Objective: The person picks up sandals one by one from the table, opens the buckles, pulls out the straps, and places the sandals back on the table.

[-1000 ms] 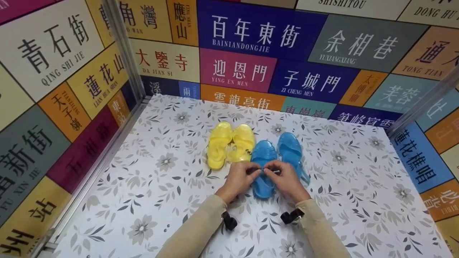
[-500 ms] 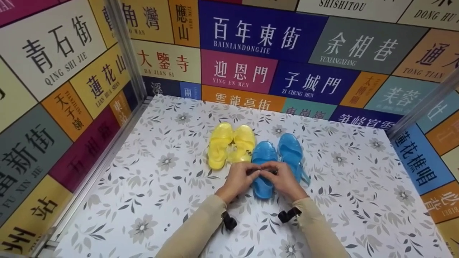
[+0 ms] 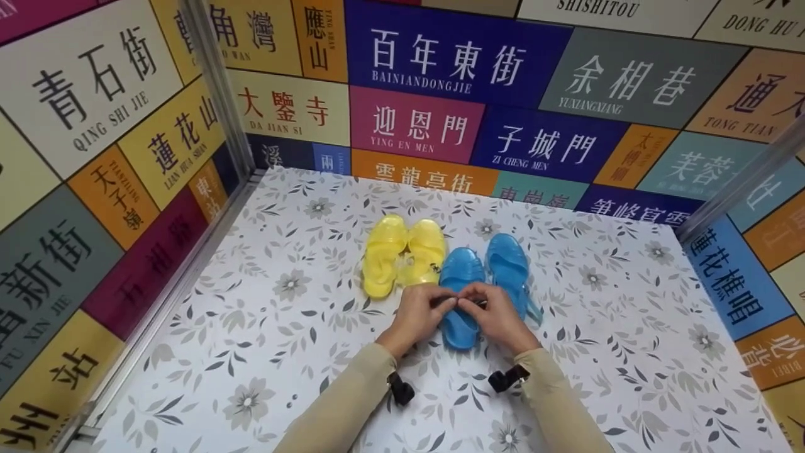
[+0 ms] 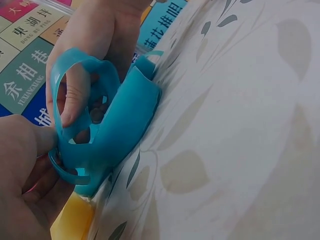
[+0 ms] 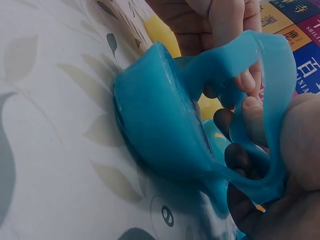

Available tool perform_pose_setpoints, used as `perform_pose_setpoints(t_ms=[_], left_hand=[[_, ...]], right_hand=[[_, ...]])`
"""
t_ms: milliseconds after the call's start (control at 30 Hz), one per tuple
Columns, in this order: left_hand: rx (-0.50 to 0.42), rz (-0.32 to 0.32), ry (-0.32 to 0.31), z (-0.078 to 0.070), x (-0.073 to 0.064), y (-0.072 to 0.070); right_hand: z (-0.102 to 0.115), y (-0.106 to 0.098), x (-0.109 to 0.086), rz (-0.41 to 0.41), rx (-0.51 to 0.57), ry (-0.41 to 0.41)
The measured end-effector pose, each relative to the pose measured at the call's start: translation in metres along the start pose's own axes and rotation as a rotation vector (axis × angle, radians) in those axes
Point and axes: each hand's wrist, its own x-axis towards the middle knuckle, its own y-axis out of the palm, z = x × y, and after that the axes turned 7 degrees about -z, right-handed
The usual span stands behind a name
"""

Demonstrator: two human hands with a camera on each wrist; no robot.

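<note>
In the head view a blue jelly sandal [image 3: 462, 267] lies on the patterned surface, toe pointing away, between my two hands. My left hand [image 3: 416, 314] pinches its strap from the left. My right hand [image 3: 498, 314] pinches the strap from the right, the fingertips of both hands meeting above the sandal's middle. In the right wrist view the blue strap [image 5: 277, 75] loops up around the fingers. The left wrist view shows the sandal's heel [image 4: 127, 117] resting on the surface. The fingers hide the strap's fastening.
The second blue sandal [image 3: 508, 258] stands just right, its loose strap [image 3: 534, 309] sticking out. A pair of yellow sandals [image 3: 387, 236] lies to the left. Walls with coloured street-name panels [image 3: 415, 132] border the flower-patterned surface [image 3: 292, 352].
My right fingertips have shifted slightly left, up against the left ones, covering a small part of the strap seen earlier. The left hand and all sandals stay in place.
</note>
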Motion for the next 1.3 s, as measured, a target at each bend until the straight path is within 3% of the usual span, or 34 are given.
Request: perform_pose_setpoints(t_ms=[633,1000,1200,1300], left_hand=[[-0.025,0.015,-0.04,0.0023,-0.0013,0.0013],[-0.02,0.026,-0.039,0.0022,-0.0022,0.001],[-0.029,0.054,-0.09,0.0013,-0.0004,0.0003],[-0.042,0.053,-0.083,0.0012,0.0012,0.0003]], right_hand=[[-0.0008,-0.0003,0.001,0.048,0.067,0.042],[-0.004,0.0019,0.0026,0.049,0.077,-0.031],[-0.0026,-0.0009,0.0008,0.066,0.082,-0.022],[-0.002,-0.0023,0.0007,0.06,0.092,-0.003]])
